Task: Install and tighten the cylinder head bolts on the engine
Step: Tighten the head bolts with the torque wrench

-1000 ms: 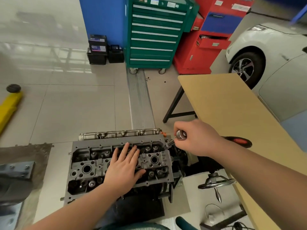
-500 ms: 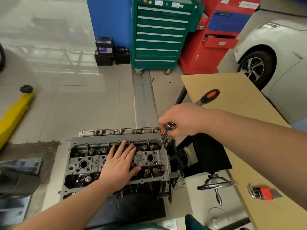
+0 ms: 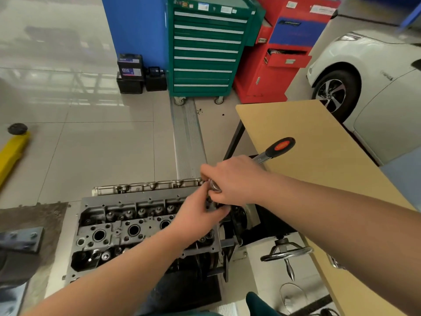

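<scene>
The grey cylinder head (image 3: 127,229) sits on an engine stand low in the middle, its valve springs and plug wells showing. My right hand (image 3: 237,181) grips the head end of a ratchet wrench (image 3: 276,148) at the head's far right corner; the black and orange handle points up to the right over the table. My left hand (image 3: 198,215) reaches across to the same corner, its fingers curled round the socket extension under the ratchet head. The bolt itself is hidden by both hands.
A wooden table (image 3: 319,160) stands right of the engine. The stand's handwheel (image 3: 287,254) juts out below my right arm. Behind are a green tool cabinet (image 3: 205,49), a red cabinet (image 3: 282,60), a white car (image 3: 364,71) and two batteries (image 3: 131,74). A yellow lift arm (image 3: 11,153) lies left.
My left hand left the middle of the cylinder head and moved right to the ratchet's extension. The wrench handle has swung from pointing right to pointing up and right.
</scene>
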Demonstrator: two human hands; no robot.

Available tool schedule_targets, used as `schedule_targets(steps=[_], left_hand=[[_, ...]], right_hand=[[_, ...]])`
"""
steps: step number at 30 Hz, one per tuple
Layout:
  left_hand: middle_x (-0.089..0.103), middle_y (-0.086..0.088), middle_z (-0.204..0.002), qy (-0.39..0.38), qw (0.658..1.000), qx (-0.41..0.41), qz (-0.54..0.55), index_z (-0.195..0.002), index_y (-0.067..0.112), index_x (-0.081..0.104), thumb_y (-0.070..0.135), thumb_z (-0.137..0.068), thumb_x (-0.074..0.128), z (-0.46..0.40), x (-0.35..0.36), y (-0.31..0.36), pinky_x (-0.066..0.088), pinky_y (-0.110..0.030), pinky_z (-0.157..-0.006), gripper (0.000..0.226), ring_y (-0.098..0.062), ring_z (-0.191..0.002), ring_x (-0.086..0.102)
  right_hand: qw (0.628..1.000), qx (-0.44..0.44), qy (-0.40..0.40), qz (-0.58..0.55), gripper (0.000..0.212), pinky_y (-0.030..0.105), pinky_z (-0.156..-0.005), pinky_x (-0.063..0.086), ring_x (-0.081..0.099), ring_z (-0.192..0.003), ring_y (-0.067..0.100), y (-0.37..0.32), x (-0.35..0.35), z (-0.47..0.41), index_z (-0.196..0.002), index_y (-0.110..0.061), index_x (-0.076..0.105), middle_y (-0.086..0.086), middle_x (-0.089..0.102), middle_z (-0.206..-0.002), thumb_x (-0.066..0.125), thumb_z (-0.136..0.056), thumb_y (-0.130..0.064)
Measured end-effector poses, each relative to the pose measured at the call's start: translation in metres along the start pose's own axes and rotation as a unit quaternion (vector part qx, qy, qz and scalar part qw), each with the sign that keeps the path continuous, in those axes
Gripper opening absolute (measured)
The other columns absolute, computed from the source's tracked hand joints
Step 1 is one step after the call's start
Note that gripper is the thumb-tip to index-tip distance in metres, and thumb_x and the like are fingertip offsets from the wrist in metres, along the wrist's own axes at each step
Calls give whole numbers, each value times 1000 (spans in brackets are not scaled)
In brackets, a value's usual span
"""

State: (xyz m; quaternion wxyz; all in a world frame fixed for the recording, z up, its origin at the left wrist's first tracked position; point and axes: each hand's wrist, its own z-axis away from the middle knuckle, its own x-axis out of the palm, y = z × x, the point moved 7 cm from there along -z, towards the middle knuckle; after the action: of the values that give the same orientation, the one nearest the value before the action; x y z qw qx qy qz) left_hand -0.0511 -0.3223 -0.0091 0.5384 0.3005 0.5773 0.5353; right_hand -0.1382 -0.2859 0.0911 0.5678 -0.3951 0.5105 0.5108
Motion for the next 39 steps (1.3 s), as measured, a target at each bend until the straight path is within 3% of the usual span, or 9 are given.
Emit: schedule_targets(steps=[2, 6, 10, 13, 16, 19, 23, 33, 39], left_hand=[[74, 24, -104, 9, 995, -34, 90, -109, 44, 63, 47, -76, 74, -16, 13, 17, 56, -27, -82, 35, 5, -96, 69], [78, -12, -101, -1, 987, -16, 163, -105, 8, 75, 13, -93, 74, -32, 19, 20, 60, -40, -90, 13, -25, -98, 75], [77, -8, -109, -29, 985, -22, 171, -105, 26, 75, 45, -89, 75, -31, 17, 19, 54, -27, -89, 25, -17, -99, 72], [72, -6, -119, -47, 978, 24, 203, -121, 29, 66, 49, -86, 74, -23, 10, 28, 56, -39, -96, 41, -26, -113, 66], [69, 3, -106, 56, 971, 79, 217, -121, 33, 60, 66, -86, 70, -22, -3, 52, 60, -33, -83, 49, -16, -101, 67], [62, 3, -75, 223, 956, 28, 190, -87, 31, 64, 61, -96, 58, -30, 0, 71, 51, -32, -63, 32, -6, -68, 58], [47, 10, -52, 347, 919, -28, 184, -62, 24, 50, 52, -98, 61, -32, 7, 68, 42, -30, -55, 47, -5, -50, 43], [43, 2, -52, 219, 962, 12, 159, -61, 12, 49, 39, -95, 75, -41, -11, 66, 39, -22, -47, 51, -10, -50, 40], [62, -1, -78, 125, 965, 45, 228, -91, 15, 67, 50, -95, 63, -21, -7, 62, 49, -28, -69, 35, -12, -74, 59]], right_hand=[[999, -1, 5, -38, 42, 35, -62, 36, 58, -78, 20, 7, 1, 7, -123, -33, 39, -7, 65, -104, 55, -90, -54], [984, 18, -74, -160, 82, 32, -82, 41, 49, -101, 5, 37, 2, 22, -145, -41, 28, -14, 56, -130, 52, -79, -84], [998, -3, -67, -10, 73, 44, -92, 44, 52, -98, 13, 61, -2, 38, -116, -28, 54, -13, 53, -102, 20, -90, -86], [1000, -7, -15, 10, 59, 44, -85, 44, 54, -93, 18, 60, 3, 45, -105, -25, 51, -11, 44, -94, 21, -97, -74], [999, -12, 43, 26, 49, 44, -80, 45, 57, -90, 20, 53, 3, 44, -103, -25, 54, -8, 52, -92, 30, -101, -67], [998, -16, 59, 15, 56, 43, -77, 46, 60, -86, 22, 52, 1, 44, -107, -22, 59, -4, 64, -94, 26, -98, -66], [998, -1, 61, 20, 53, 43, -78, 49, 63, -85, 24, 56, 0, 46, -106, -21, 61, -2, 66, -94, 28, -95, -60], [989, 106, 97, 27, 67, 38, -64, 44, 67, -80, 27, 36, 6, 59, -108, -23, 63, 0, 69, -89, 17, -91, -69], [995, 62, 78, 26, 79, 33, -56, 35, 63, -72, 21, 44, 3, 59, -103, -28, 59, -7, 63, -81, 6, -90, -85]])
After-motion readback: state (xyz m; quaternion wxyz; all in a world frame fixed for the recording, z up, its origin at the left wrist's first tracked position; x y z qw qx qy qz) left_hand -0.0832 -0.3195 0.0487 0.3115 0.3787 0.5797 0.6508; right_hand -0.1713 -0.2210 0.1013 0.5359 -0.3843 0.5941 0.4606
